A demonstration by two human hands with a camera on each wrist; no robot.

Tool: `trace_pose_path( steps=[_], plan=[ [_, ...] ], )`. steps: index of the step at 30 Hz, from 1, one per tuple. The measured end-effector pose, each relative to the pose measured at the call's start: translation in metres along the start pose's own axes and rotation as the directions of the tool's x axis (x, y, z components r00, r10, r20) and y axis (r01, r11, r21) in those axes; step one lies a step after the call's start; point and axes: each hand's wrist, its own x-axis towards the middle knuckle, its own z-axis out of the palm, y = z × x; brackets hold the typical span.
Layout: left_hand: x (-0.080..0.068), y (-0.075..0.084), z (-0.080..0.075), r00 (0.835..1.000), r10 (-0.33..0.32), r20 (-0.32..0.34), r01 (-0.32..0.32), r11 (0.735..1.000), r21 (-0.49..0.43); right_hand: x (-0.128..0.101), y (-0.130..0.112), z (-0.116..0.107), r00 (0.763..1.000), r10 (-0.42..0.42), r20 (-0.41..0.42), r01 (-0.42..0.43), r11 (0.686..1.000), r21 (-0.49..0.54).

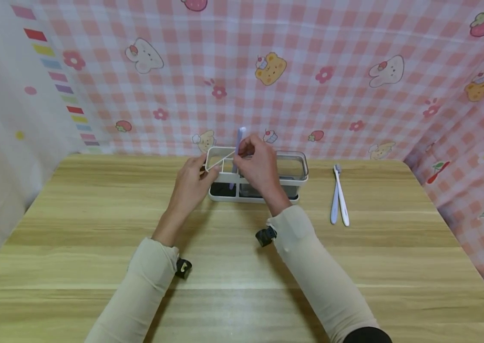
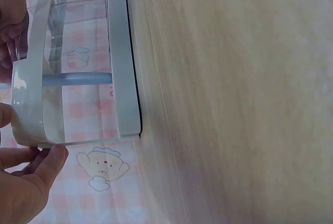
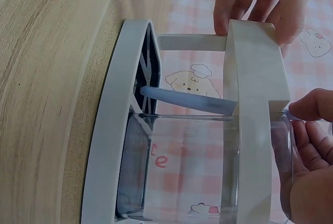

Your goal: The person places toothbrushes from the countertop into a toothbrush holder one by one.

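Risk: likely tipping of white-framed clear plastic holder (image 1: pixel 257 177) if purple toothbrush (image 1: pixel 239 143) is pushed sideways instead of straight down; possible catch on divider rim, or slip from pinch.
Risk cause: only light steadying at one corner, holder looks lightweight.
Toothbrush look: slim pale purple plastic handle, near upright, lower part already inside left compartment, top sticking above rim; seen through clear wall as bluish bar (image 3: pixel 182 99).
Holder look: white rectangular frame and base, transparent walls, divided compartments.
Holder place: far middle of light wooden bench (image 1: pixel 96 247), standing flat.
Right hand (image 1: pixel 259 166): fingers pinching toothbrush handle near top, above holder.
Left hand (image 1: pixel 190 183): fingers curled round holder's left corner rim, thumb and fingertips (image 2: pixel 49 164) touching white frame.
Spare: two white toothbrushes (image 1: pixel 339 200) lying on bench right of holder, well apart from hands.
Backdrop: pink checked cartoon cloth (image 1: pixel 323 71).
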Motion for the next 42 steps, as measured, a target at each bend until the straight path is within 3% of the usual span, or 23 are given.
trace_pose_path(
  steps=[17, 26, 33, 36, 42],
  plan=[
    [-0.007, -0.002, 0.005, 1.000, -0.016, 0.019, 0.016, 1.000, -0.011, -0.007, 0.003, -0.006, 0.998, 0.056, 0.023, -0.057, 0.998, 0.010],
    [-0.004, -0.002, 0.003, 0.999, -0.030, 0.018, 0.030, 0.999, -0.025, -0.005, -0.002, -0.014, 1.000, 0.023, 0.016, -0.023, 1.000, -0.019],
    [-0.004, -0.002, 0.002, 0.999, -0.034, 0.018, 0.034, 0.999, -0.022, -0.010, -0.006, -0.019, 0.999, -0.052, 0.001, 0.051, 0.992, -0.119],
    [-0.003, -0.001, 0.002, 0.999, -0.033, 0.016, 0.034, 0.999, -0.017, -0.012, -0.009, -0.025, 0.990, -0.139, -0.009, 0.133, 0.964, -0.230],
    [-0.001, 0.001, 0.001, 1.000, -0.018, -0.001, 0.018, 1.000, -0.011, -0.019, -0.012, -0.041, 0.957, -0.288, -0.018, 0.248, 0.854, -0.457]
  ],
)
